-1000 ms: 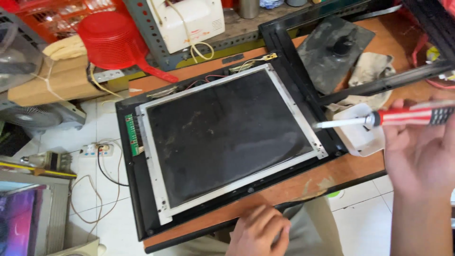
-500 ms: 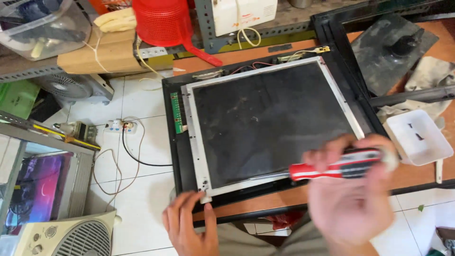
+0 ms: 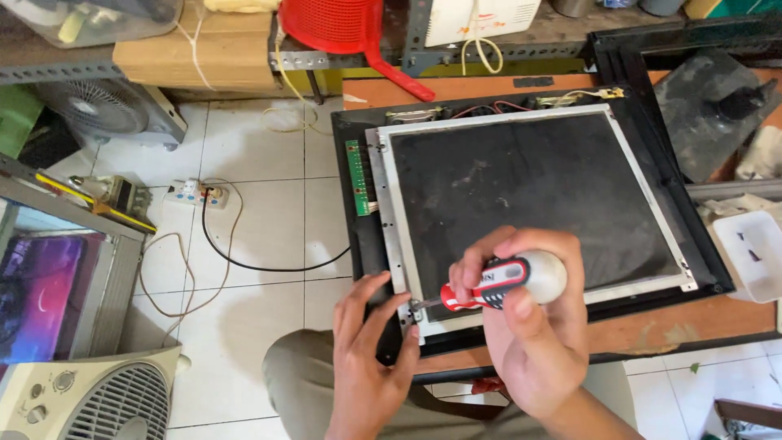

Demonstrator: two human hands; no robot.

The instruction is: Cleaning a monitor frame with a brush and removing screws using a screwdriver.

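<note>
A dark flat display panel [image 3: 529,195] in a silver metal frame lies face up in a black housing [image 3: 362,253] on a wooden table. My right hand [image 3: 525,326] grips a red, black and white screwdriver [image 3: 497,283], its tip down at the frame's near left corner. My left hand [image 3: 366,350] rests beside that corner, thumb and fingers against the housing edge next to the tip. A green circuit board strip [image 3: 357,175] runs along the panel's left side.
A white plastic tray [image 3: 753,253] sits at the table's right. A black bezel frame [image 3: 652,49] and dark stand part [image 3: 709,106] lie behind. On the tiled floor: power strip with cables [image 3: 195,194], fans [image 3: 90,399], a red basket [image 3: 334,24] on shelving.
My right hand brought the screwdriver from the table's right side to the panel's near left corner. My left hand settled next to that corner. The view shifted rightward over the floor.
</note>
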